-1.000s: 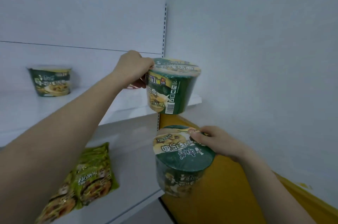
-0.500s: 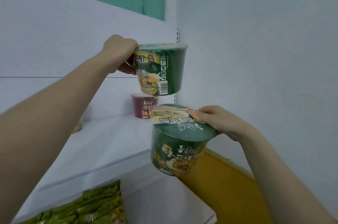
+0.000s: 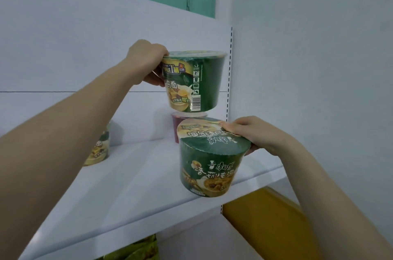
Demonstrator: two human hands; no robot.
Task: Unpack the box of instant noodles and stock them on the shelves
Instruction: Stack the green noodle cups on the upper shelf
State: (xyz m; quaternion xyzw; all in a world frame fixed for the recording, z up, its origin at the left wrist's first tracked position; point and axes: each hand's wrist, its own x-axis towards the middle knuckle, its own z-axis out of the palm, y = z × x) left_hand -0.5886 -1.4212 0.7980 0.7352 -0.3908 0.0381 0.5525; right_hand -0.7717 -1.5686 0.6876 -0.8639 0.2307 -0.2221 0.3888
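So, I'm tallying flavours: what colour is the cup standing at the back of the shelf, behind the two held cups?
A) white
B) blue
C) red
C: a red cup stands on the shelf, behind the low green cup in the right hand and under the high green cup in the left hand.

Both bare forearms reach forward. The left hand (image 3: 146, 62), higher, curls round the side of the upper noodle cup (image 3: 202, 81). The right hand (image 3: 255, 134), lower, clasps the lower noodle cup (image 3: 209, 164) at its lid rim.
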